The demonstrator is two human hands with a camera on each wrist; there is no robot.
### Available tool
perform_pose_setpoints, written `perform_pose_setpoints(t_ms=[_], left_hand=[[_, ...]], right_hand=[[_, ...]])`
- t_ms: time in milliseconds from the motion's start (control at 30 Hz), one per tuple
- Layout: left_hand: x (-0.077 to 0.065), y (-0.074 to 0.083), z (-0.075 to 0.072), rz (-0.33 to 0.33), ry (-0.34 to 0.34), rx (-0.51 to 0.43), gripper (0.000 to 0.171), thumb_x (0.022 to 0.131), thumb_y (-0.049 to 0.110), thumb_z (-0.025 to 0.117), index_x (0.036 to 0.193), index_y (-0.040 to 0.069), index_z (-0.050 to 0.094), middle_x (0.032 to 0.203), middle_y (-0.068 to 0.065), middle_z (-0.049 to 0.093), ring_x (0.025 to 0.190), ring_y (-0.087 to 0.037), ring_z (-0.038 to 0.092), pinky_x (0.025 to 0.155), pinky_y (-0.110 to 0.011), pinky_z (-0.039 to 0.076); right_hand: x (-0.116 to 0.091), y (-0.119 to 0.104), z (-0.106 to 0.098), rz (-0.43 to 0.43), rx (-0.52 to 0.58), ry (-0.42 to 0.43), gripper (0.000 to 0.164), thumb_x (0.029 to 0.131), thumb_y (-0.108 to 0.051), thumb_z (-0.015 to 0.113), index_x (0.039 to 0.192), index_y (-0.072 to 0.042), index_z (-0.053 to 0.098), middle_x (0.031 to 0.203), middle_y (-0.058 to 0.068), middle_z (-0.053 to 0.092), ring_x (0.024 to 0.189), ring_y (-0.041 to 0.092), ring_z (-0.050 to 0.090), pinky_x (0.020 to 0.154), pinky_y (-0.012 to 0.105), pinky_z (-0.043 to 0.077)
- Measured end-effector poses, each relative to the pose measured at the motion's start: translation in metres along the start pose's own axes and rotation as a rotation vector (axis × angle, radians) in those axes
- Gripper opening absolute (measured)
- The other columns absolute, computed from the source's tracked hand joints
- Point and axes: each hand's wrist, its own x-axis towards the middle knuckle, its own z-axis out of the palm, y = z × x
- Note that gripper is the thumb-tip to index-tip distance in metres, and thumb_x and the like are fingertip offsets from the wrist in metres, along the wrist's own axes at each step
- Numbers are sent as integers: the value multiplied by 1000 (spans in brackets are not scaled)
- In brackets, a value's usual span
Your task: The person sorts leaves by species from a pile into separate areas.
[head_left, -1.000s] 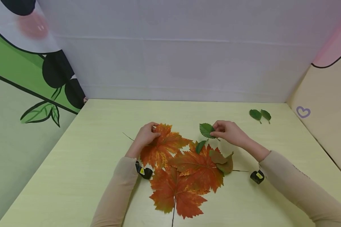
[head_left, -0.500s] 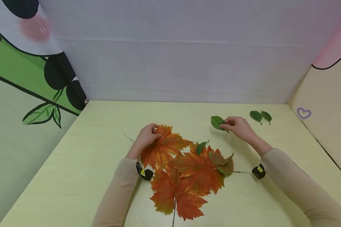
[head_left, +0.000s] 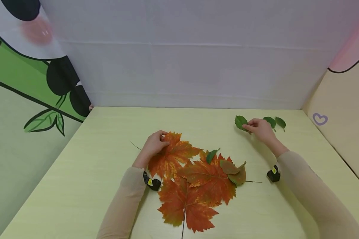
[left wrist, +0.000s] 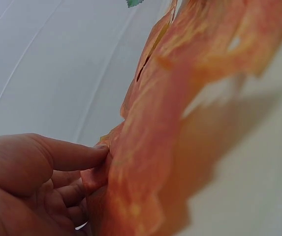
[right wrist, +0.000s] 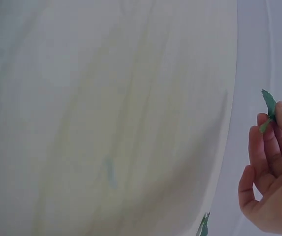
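Observation:
My left hand (head_left: 154, 143) pinches the edge of an orange maple leaf (head_left: 174, 149) between thumb and fingers; the left wrist view shows the thumb (left wrist: 79, 156) on the leaf's edge. Two more orange maple leaves, a middle one (head_left: 210, 176) and a front one (head_left: 185, 205), overlap it. Up and to the right, my right hand (head_left: 261, 129) pinches a small green leaf (head_left: 240, 122) near its stem, raised over the table with a shadow below. In the right wrist view that green leaf (right wrist: 268, 104) stands edge-on between thumb and fingertips.
Two green leaves (head_left: 280, 122) lie at the back right, one partly behind my right hand. A small green leaf (head_left: 211, 155) and brownish-green leaves (head_left: 238, 176) rest on the middle maple leaf. A pale wall (head_left: 197, 76) rises behind the table (head_left: 78, 186).
My right hand has carried the green leaf away from the maple leaves, to the right and toward the back, near the two green leaves. The left hand has stayed on its maple leaf.

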Motion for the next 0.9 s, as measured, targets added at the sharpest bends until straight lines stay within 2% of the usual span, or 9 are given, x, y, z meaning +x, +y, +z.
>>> perform_pose_setpoints(t_ms=[300, 567, 800, 900], left_hand=[[1, -4, 2, 0, -3, -13, 44, 88, 15, 60, 129, 6, 47, 107, -14, 56, 89, -25, 53, 76, -37, 45], [1, -5, 2, 20, -10, -4, 45, 89, 17, 58, 131, 7, 45, 112, -14, 56, 90, -24, 55, 73, -36, 46], [1, -3, 1, 16, -9, -9, 45, 89, 16, 59, 131, 6, 46, 114, -16, 55, 94, -26, 55, 78, -38, 46], [0, -4, 1, 21, -8, -8, 46, 88, 16, 59, 131, 6, 46, 114, -16, 55, 93, -26, 55, 77, -38, 46]], right_hand=[[11, 22, -11, 107, -26, 47, 51, 86, -48, 55, 103, 0, 62, 93, 16, 65, 81, 26, 58, 67, 31, 43], [14, 33, -19, 203, -29, 84, 54, 87, -48, 54, 105, 1, 62, 87, 10, 64, 75, 21, 53, 67, 34, 42], [16, 42, -23, 267, 8, 69, 55, 87, -46, 54, 103, 5, 63, 79, 5, 63, 90, 30, 50, 85, 46, 41], [16, 42, -23, 274, -1, 76, 54, 88, -45, 54, 102, 6, 63, 84, 11, 64, 94, 33, 50, 89, 49, 38]])
